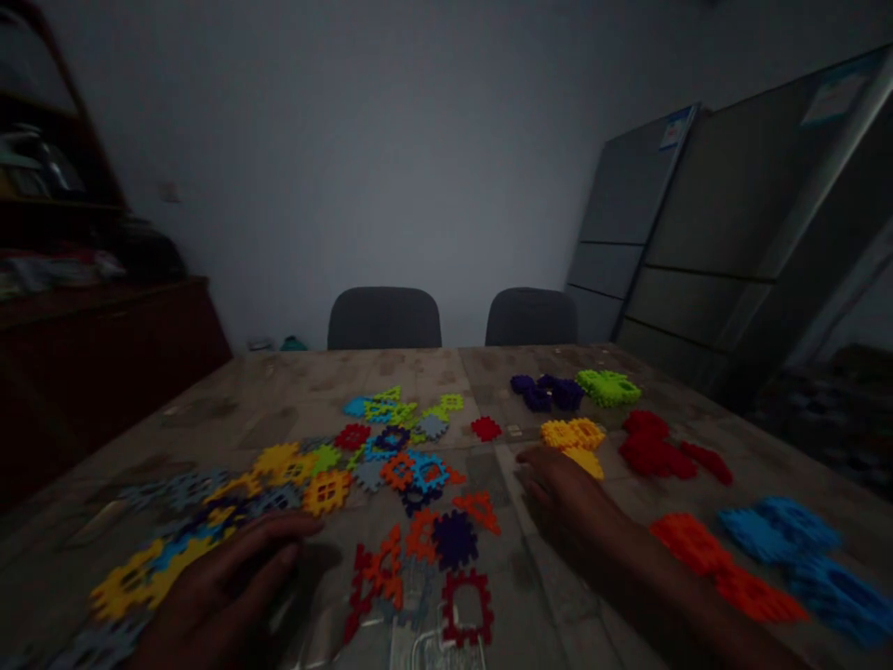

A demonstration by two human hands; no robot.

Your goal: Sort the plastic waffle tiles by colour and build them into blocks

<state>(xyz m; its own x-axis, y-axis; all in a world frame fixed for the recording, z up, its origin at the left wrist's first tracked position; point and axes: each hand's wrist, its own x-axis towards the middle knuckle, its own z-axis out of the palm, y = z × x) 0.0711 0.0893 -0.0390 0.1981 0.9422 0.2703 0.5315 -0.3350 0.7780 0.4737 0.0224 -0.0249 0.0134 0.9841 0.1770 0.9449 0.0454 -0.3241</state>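
The left hand (230, 582) lies palm down on the table (293, 372) at the near left, fingers together and stretched flat toward the right, holding nothing. Its fingertips end just beside an orange tile (326, 490) and the near edge of the mixed pile (313, 465), a loose scatter of yellow, blue, grey, green and orange interlocking tiles that runs from the near left toward the middle of the table. Yellow tiles (132, 582) lie just left of the hand.

The right hand (562, 489) reaches out across the middle of the table, palm down, fingers loosely together and slightly curled; motion blur hides whether it grips anything. Its fingertips are touching or just short of the yellow stack (576, 437), which sits just beyond it.

On the right, tiles are sorted by colour: a purple group (548, 391) and a green group (608, 386) at the far side, a red group (659, 451) right of the yellow stack, an orange group (726, 568) beside the right forearm, and a blue group (802, 558) at the near right.

A single red tile (486, 428) lies apart between the pile and the yellow stack. Between the 2 hands lie a purple tile (455, 540) and a dark red frame (466, 607).

2 chairs (384, 318) stand at the far side of the table.
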